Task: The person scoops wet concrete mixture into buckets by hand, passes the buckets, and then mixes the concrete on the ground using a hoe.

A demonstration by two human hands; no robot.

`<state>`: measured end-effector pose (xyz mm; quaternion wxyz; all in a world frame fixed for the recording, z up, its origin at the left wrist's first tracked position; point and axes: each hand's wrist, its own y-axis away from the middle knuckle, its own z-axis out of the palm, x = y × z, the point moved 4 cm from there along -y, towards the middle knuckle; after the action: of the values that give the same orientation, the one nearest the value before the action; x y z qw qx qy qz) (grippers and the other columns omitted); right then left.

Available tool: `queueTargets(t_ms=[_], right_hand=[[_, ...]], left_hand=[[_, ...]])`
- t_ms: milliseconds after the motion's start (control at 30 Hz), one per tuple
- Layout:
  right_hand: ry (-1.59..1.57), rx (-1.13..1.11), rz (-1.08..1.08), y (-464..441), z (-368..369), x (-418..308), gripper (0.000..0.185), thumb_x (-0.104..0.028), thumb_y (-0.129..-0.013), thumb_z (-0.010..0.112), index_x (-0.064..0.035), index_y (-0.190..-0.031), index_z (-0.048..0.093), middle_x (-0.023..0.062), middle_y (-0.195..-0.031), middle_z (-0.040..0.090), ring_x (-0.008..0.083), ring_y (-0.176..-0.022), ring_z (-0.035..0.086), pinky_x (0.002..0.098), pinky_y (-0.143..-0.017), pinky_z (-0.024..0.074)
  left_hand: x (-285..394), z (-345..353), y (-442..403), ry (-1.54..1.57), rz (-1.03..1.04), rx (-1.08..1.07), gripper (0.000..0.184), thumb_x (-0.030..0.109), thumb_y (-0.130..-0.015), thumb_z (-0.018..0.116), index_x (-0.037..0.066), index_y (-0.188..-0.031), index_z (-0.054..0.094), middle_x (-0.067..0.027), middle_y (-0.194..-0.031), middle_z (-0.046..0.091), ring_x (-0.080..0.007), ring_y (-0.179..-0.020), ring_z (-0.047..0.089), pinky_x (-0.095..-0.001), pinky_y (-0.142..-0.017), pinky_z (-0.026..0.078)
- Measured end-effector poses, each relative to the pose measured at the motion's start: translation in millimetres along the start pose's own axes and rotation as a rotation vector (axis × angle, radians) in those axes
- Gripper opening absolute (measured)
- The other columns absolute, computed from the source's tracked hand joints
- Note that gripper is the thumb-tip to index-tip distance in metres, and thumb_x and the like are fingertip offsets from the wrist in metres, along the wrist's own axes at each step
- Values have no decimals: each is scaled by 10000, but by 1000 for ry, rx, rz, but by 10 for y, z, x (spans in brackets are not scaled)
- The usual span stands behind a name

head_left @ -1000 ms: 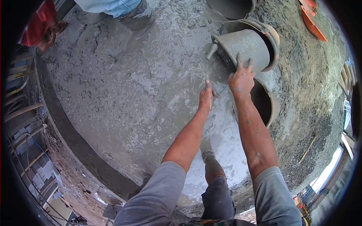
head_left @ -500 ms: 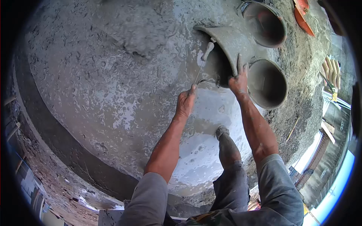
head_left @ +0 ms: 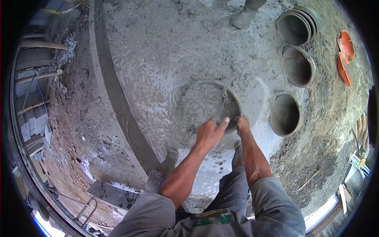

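A bucket (head_left: 237, 103) lies low in the wet grey mortar (head_left: 158, 67) in front of me, its mouth partly filled with mortar. My left hand (head_left: 212, 132) is closed on the near end of the bucket's thin wire handle, thumb pointing up. My right hand (head_left: 242, 125) grips the bucket's near right rim, fingers wrapped over it. The two hands are close together but apart. The far end of the handle meets the rim near the top. Mortar hides the bucket's left side.
At right stand an open bucket (head_left: 285, 115), another bucket (head_left: 299, 67) and a nested stack (head_left: 294, 29), beside a gravel slope (head_left: 327, 146) with orange pieces (head_left: 345, 57). Another person's muddy foot (head_left: 241, 19) is at the top. A concrete edge (head_left: 118, 94) curves along the left.
The bucket has come down from its tilted position beside the others into the mortar, further left. Both hands moved with it and are now nearer each other. The view has shifted.
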<state>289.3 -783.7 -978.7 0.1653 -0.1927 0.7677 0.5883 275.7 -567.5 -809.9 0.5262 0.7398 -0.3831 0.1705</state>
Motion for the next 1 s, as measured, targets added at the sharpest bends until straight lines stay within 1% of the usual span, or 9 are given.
queueTargets(t_ms=[33,167,333,433,533,633,767,867,1000], right_hand=[[-54,-17,41,52,75,110,289,-79,-690,535,50,-939,602,75,-692,559,169,-542,495,322,-462,372],[59,-200,191,527,377,478,322,-82,-700,489,73,-961,596,101,-729,562,183,-606,510,352,-489,382],[220,-281,-29,1928,974,-188,307,-94,-707,521,77,-953,589,106,-731,565,188,-595,510,355,-491,370],[398,-467,-199,2435,1486,-546,323,-79,-722,515,101,-985,562,121,-759,569,193,-587,521,345,-476,378],[218,-375,-273,3706,1879,-1325,319,-64,-721,525,142,-963,556,147,-788,583,211,-641,558,379,-486,414],[386,-596,-397,5150,2135,-2226,339,-56,-710,526,181,-952,547,215,-851,602,284,-685,605,411,-606,488],[344,-836,-454,5952,2780,-2673,361,-46,-730,506,204,-990,510,257,-910,605,362,-773,637,467,-681,540],[260,-886,-539,6495,3234,-2985,312,-37,-713,582,180,-937,559,233,-836,628,341,-700,651,493,-660,569],[326,-1043,-562,7339,3494,-3313,339,-53,-772,509,103,-1066,573,230,-968,628,371,-855,638,512,-664,536]], left_hand=[[120,-84,125,-5,-53,-27,614,558,-836,504,-34,-966,603,-280,-885,633,-445,-913,595,-471,-816,455],[482,-710,716,8,-152,20,597,531,-834,527,-38,-995,608,-278,-912,629,-410,-925,599,-450,-815,454],[610,-2040,1778,86,-187,209,575,502,-833,566,-43,-1006,627,-250,-928,638,-322,-921,621,-390,-790,463],[781,-2941,2577,134,-79,403,612,534,-814,557,-68,-897,629,-266,-858,634,-367,-866,627,-428,-780,458],[1035,-3845,3382,245,-98,460,616,541,-810,573,-64,-905,643,-218,-851,646,-283,-835,627,-390,-758,463],[1417,-4683,4126,341,135,589,600,541,-820,580,-52,-880,640,-126,-817,630,-168,-805,579,-305,-723,456],[1665,-5654,4869,329,264,871,597,586,-783,598,18,-966,586,-5,-647,474,-64,-517,379,-234,-439,276],[1853,-6166,5191,308,354,865,547,594,-803,577,50,-853,572,53,-572,405,-36,-435,287,-218,-390,194],[1844,-6867,5377,281,242,909,494,619,-764,620,160,-664,467,104,-497,334,-10,-355,264,-194,-317,174]])
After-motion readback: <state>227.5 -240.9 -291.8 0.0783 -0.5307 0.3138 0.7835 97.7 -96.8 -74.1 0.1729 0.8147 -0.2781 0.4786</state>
